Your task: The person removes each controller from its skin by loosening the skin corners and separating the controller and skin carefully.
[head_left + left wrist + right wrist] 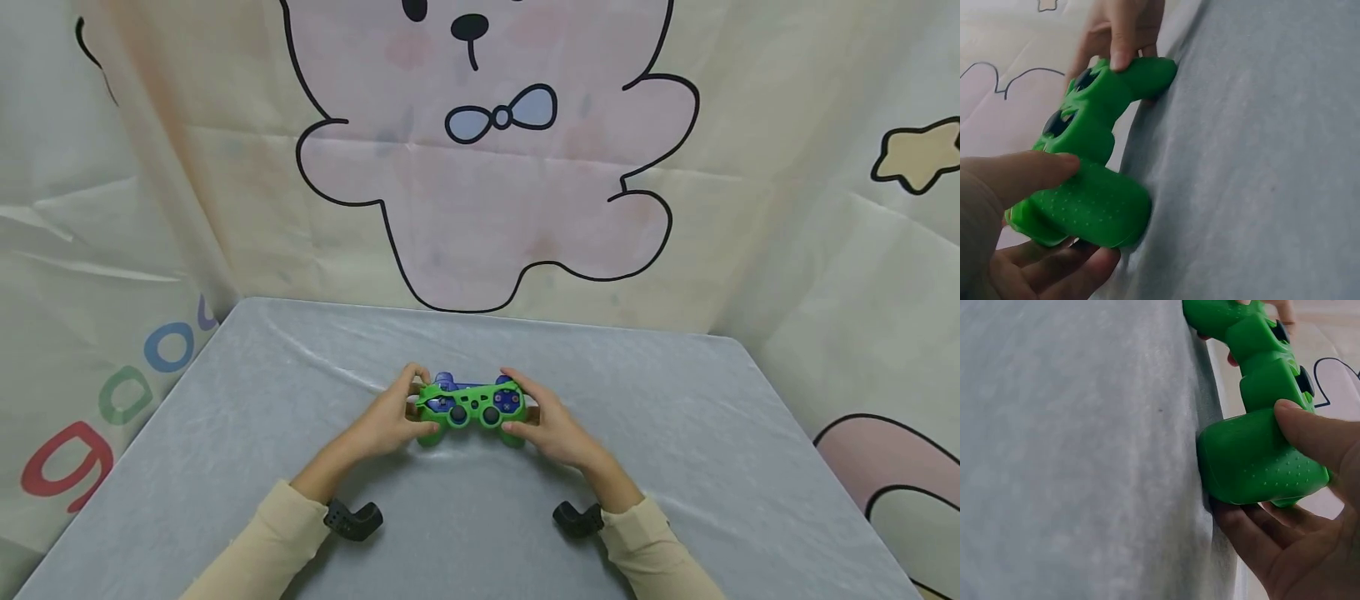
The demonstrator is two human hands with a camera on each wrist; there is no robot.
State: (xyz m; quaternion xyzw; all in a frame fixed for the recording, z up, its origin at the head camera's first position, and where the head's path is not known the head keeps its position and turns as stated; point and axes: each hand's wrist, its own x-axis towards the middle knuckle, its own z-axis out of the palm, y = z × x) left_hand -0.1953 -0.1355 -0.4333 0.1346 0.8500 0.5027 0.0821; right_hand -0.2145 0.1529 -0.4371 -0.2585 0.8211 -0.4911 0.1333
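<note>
A blue game controller [508, 402] in a green silicone cover [475, 414] lies between both hands, near the middle of the table. My left hand [393, 417] grips its left end, thumb on the front of the grip and fingers around the back. At the cover's upper left, an edge stands away from the blue body. The right hand [557, 429] holds the other end, with its thumb [1310, 428] on the dotted grip and several fingers underneath. Two black thumbsticks [1058, 123] poke through the cover. In both wrist views the grips' lower ends are right at the cloth.
A pale grey-blue cloth [480, 533] covers the table. Fabric hangings with cartoon drawings [487, 208] stand behind it and at both sides. A black curved device [354, 521] sits at the left wrist, and a similar black device [577, 520] at the right.
</note>
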